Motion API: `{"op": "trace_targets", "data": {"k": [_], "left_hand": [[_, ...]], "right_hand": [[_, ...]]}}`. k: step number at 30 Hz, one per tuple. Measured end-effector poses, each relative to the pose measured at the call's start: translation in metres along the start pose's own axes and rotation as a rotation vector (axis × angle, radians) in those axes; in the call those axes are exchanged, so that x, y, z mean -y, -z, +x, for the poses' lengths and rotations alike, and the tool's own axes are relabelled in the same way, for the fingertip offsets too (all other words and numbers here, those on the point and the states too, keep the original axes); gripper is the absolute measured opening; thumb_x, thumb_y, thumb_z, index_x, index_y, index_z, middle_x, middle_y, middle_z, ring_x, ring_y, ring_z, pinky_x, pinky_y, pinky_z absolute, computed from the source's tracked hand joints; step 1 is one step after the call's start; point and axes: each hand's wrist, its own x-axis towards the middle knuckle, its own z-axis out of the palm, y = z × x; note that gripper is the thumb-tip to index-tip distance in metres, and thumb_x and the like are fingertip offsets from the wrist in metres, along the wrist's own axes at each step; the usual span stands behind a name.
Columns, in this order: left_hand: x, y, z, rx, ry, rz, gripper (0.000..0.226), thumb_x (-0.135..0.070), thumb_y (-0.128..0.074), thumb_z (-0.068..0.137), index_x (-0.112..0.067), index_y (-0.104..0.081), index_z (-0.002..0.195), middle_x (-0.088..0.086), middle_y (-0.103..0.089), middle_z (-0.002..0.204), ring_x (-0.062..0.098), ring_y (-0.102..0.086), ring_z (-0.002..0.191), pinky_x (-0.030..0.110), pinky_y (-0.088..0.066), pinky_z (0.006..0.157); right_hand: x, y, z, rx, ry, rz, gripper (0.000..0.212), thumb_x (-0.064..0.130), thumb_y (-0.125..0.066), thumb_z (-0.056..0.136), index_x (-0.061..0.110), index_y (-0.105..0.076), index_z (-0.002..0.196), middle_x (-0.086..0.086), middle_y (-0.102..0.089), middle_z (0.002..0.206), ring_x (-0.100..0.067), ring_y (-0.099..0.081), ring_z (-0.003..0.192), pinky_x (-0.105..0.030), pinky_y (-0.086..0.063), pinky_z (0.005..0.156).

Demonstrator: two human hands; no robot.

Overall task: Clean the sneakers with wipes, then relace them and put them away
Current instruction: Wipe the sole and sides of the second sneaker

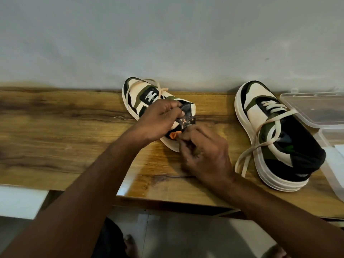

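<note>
Head view showed both hands, left hand (160, 120) and right hand (202, 149), pinching a wipe sachet (186, 118) over the sneaker (137, 95) at the bench's (65, 127) back edge; tearing it open likely came next.

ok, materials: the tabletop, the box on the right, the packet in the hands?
Tabletop: wood or wood-look laminate, glossy; grain plus reflections. Box: clear, rigid-looking plastic; surface beneath shows through. Packet: dark printed foil or plastic film, probably; crinkled and shiny.
</note>
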Motion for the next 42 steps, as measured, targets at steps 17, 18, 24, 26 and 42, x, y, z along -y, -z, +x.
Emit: {"op": "trace_targets", "data": {"k": [17,18,24,26,42], "left_hand": [[-0.007,0.0,-0.009,0.036,-0.006,-0.09,0.041,-0.027,-0.058,0.105,-0.019,-0.07,0.067,0.003,-0.065,0.069,0.013,-0.054,0.068,0.03,-0.04,0.073],[-0.008,0.0,-0.009,0.033,-0.005,-0.081,0.039,-0.026,-0.057,0.106,-0.019,-0.074,0.071,0.001,-0.071,0.072,0.009,-0.06,0.071,0.027,-0.044,0.073],[-0.006,0.0,-0.008,0.035,0.034,-0.108,0.046,-0.03,-0.058,0.105,-0.005,-0.064,0.068,0.005,-0.053,0.063,0.016,-0.046,0.061,0.028,-0.038,0.061],[-0.007,0.0,-0.009,0.034,0.039,-0.132,0.042,-0.029,-0.059,0.105,-0.01,-0.066,0.069,0.007,-0.052,0.063,0.016,-0.044,0.06,0.027,-0.036,0.058],[-0.007,0.002,-0.01,0.025,0.071,-0.122,0.028,-0.028,-0.06,0.103,-0.017,-0.082,0.09,0.004,-0.08,0.086,0.011,-0.071,0.086,0.038,-0.051,0.083]], "right_hand": [[-0.014,0.012,0.015,-0.096,-0.07,-0.055,0.011,0.001,-0.079,0.089,0.002,-0.074,0.099,-0.01,-0.071,0.101,-0.018,-0.067,0.089,-0.021,-0.056,0.079],[-0.018,0.016,0.02,-0.154,-0.115,-0.044,0.01,0.003,-0.078,0.09,0.002,-0.075,0.1,-0.009,-0.071,0.1,-0.018,-0.068,0.087,-0.026,-0.058,0.077],[-0.003,-0.001,0.006,-0.046,-0.022,0.007,0.012,-0.001,-0.079,0.087,0.0,-0.075,0.099,-0.012,-0.071,0.101,-0.021,-0.067,0.091,-0.026,-0.056,0.079],[-0.001,-0.001,0.005,-0.028,0.017,-0.009,0.011,-0.002,-0.08,0.086,-0.001,-0.075,0.096,-0.013,-0.071,0.1,-0.021,-0.067,0.089,-0.026,-0.055,0.077],[-0.025,0.019,0.033,-0.238,-0.21,-0.011,0.01,0.009,-0.078,0.092,0.005,-0.074,0.1,-0.005,-0.071,0.098,-0.015,-0.067,0.085,-0.031,-0.06,0.072]]}}
